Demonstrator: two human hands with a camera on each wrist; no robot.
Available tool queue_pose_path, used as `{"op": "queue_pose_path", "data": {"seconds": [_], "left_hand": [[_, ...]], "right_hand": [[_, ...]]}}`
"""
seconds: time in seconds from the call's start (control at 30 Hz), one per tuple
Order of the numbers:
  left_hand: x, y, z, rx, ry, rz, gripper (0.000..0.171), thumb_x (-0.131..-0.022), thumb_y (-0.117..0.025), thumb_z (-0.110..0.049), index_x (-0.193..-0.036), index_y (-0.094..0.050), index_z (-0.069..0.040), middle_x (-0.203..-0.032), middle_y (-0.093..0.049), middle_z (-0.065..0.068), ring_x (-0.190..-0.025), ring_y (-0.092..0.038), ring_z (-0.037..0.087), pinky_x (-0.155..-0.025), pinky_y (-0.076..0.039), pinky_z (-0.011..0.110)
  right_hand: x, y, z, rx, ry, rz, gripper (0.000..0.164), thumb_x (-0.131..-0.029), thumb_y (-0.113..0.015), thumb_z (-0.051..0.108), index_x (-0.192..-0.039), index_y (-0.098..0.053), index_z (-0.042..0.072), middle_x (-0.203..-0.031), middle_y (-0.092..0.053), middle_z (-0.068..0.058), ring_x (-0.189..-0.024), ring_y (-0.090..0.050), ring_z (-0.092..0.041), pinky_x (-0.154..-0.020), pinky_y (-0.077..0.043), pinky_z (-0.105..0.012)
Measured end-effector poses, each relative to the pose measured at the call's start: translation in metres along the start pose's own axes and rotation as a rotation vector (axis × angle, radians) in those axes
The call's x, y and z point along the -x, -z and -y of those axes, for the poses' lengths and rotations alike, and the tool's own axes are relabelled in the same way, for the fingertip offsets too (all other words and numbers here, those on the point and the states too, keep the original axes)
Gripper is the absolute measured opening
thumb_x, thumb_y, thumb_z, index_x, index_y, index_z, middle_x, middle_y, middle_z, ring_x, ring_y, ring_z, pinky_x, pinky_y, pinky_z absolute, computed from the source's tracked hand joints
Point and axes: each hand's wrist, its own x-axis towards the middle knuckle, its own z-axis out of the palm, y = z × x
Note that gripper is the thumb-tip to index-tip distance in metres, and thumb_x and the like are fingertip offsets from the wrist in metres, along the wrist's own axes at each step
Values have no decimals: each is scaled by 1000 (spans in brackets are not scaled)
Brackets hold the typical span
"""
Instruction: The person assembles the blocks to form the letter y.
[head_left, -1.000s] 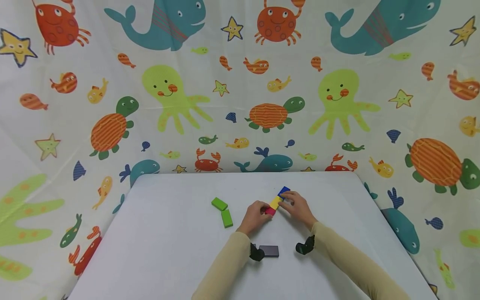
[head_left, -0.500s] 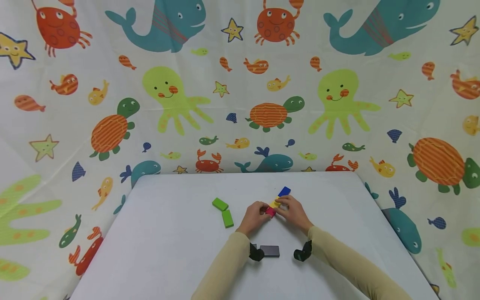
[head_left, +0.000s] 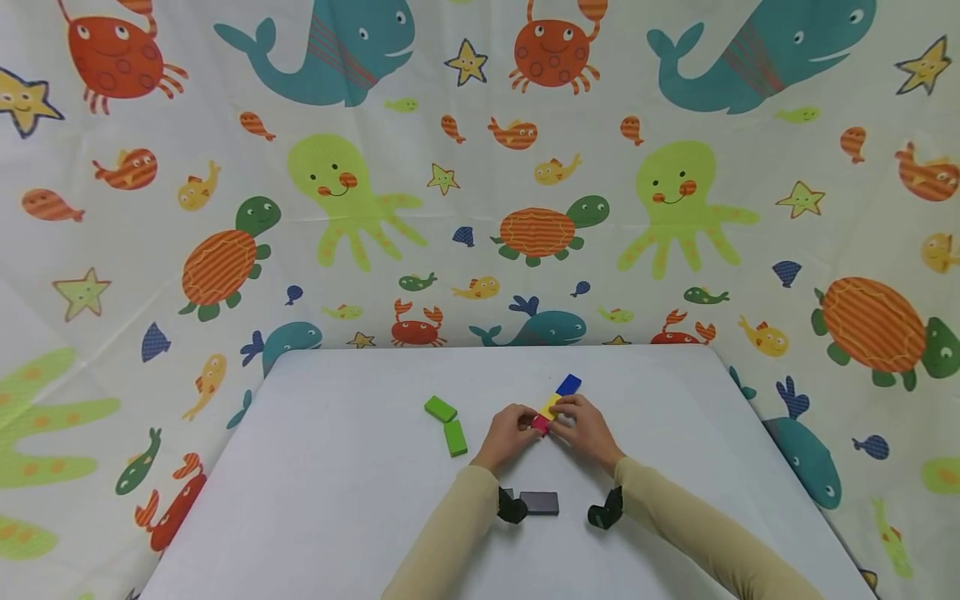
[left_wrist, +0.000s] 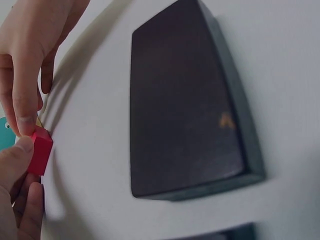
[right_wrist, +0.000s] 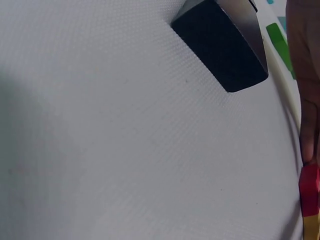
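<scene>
A red block [head_left: 540, 425], a yellow block [head_left: 550, 408] and a blue block [head_left: 569, 384] lie end to end in a slanting row on the white table. My left hand [head_left: 509, 435] pinches the red block, its thumb on the block's side in the left wrist view. My right hand [head_left: 588, 431] is at the row's right side, one fingertip on the red block and another finger over the yellow one. Whether it grips or only presses them, I cannot tell. In the right wrist view the red block [right_wrist: 309, 190] meets the yellow one at the right edge.
Two green blocks [head_left: 455, 437] lie at an angle to each other, left of my left hand. A dark grey block [head_left: 539, 503] lies nearer me, with a second one [head_left: 507, 493] partly hidden behind the left wrist camera. A sea-animal cloth [head_left: 540, 275] hangs behind the table.
My right hand has moved from the blue and yellow blocks down the row to where yellow meets red. The left hand stays at the red block, and the blue block is now uncovered.
</scene>
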Motion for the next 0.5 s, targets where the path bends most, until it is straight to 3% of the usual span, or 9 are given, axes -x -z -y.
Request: {"op": "queue_pose_path", "data": {"seconds": [0.23, 0.5], "left_hand": [[1, 5, 4, 10, -3, 11, 28, -90, -72, -16, -115, -67, -6, -106, -63, 2, -95, -60, 13, -87, -52, 27], [3, 38, 9, 40, -41, 0, 31, -93, -68, -18, -121, -65, -4, -114, -64, 11, -102, -62, 20, -92, -51, 34]], "right_hand": [[1, -3, 0, 32, 24, -8, 29, -83, -79, 16, -107, -73, 2, -114, -60, -11, -100, -61, -25, -88, -52, -41], [0, -5, -5, 46, -16, 3, 30, -84, -78, 20, -110, -73, 6, -117, -58, -10, -103, -60, -24, -91, -51, -42]]}}
